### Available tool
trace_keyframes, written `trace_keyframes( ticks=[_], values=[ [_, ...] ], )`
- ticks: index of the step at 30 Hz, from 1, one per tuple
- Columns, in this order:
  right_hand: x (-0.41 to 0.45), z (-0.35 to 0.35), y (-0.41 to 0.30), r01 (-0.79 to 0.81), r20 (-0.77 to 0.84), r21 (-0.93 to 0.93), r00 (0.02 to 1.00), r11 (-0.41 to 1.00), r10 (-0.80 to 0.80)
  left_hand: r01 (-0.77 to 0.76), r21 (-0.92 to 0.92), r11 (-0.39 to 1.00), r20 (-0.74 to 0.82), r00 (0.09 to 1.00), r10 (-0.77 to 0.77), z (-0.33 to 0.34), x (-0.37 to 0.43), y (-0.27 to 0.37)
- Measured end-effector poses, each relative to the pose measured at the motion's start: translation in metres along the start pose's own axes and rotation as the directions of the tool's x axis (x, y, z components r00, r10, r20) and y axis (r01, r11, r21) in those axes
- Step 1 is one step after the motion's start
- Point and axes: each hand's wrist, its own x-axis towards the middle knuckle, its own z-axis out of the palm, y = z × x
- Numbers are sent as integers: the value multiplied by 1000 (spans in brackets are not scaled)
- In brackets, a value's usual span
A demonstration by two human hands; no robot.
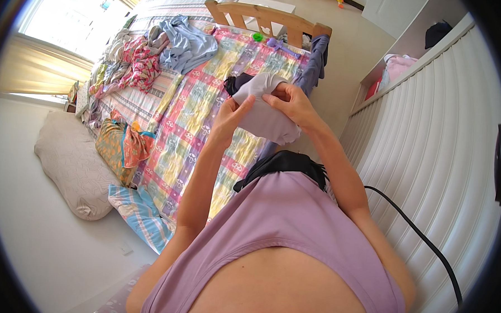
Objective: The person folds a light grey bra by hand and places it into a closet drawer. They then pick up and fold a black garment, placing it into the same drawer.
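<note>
A light grey cloth garment [268, 126], loosely bunched, hangs between my two hands above the bed. Its left edge is pinched by my left hand [231, 116], thumb on top. My right hand [289, 101] grips the upper right part, with some fingers tucked behind the fabric. Just past my left fingertips lies a dark cloth item with black cords [237, 82], partly covered by the grey garment. Below is a patchwork bed cover [185, 124] with a mushroom pattern.
A wooden bed rail [265, 18] closes the far end, with dark blue cloth [317, 58] over its corner. A light blue shirt [188, 42] and pink patterned cloth [141, 65] lie at the left. White ribbed doors [419, 134] and a black cable [419, 235] stand at the right.
</note>
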Motion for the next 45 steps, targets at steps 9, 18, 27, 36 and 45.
trace_keyframes(
  ticks=[9, 18, 27, 36, 45],
  values=[
    [-13, 3, 17, 31, -33, -341, 998, 940, -45, -234, 465, 854, -357, 833, 423, 30, -1, -8],
    [-17, 9, 17, -250, 170, 623, 968, 741, 184, -112, -203, 973, -232, 971, 63, 21, -6, -8],
    [-12, 22, 28, -46, -14, -241, 999, 969, 44, -333, -185, 924, -516, 834, 197, -1, -5, -34],
    [-22, 21, 20, -258, 292, 353, 944, 899, 156, -81, -527, 846, -219, 975, -43, -31, -3, -36],
    [-13, 17, 33, 344, 71, -883, 770, 318, -635, -365, -201, 909, -543, 814, 207, -11, -1, -49]
  ],
)
